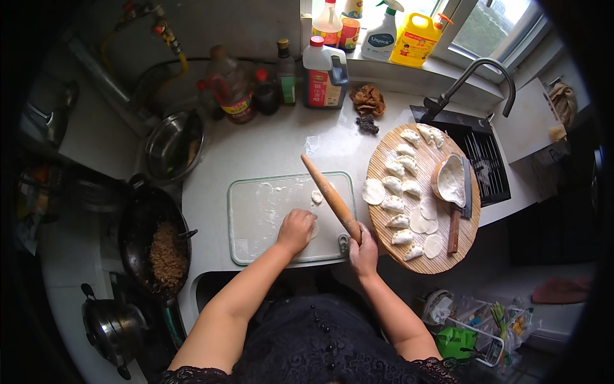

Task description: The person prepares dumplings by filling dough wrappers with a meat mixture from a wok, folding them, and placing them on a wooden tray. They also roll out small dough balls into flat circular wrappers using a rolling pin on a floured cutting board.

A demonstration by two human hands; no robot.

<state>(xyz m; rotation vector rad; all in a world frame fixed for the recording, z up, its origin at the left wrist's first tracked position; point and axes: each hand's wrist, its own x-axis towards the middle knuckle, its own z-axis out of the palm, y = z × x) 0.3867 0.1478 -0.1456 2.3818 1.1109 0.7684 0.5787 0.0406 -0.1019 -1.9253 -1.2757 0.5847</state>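
My right hand [364, 257] is wrapped round the lower end of a tapered wooden rolling pin [329, 195], which slants up and to the left over the cutting board [256, 217]. On the board, my left hand [297, 229] has its fingers curled at a thin dough wrapper [314, 231], partly hidden under them. A small lump of dough [316, 196] lies just beyond, and flour streaks the board. To the right, a round slatted tray [377, 153] carries several folded dumplings [393, 203], flat wrappers [433, 246], a flour-dusted bowl [450, 179] and a wooden-handled cleaver [455, 230].
A wok [137, 224] with brown minced filling and a metal basin [174, 144] stand at left. Bottles and a large jug [325, 73] line the back wall. The sink [489, 163] and its black tap [476, 67] lie beyond the tray, which overhangs the counter's front edge.
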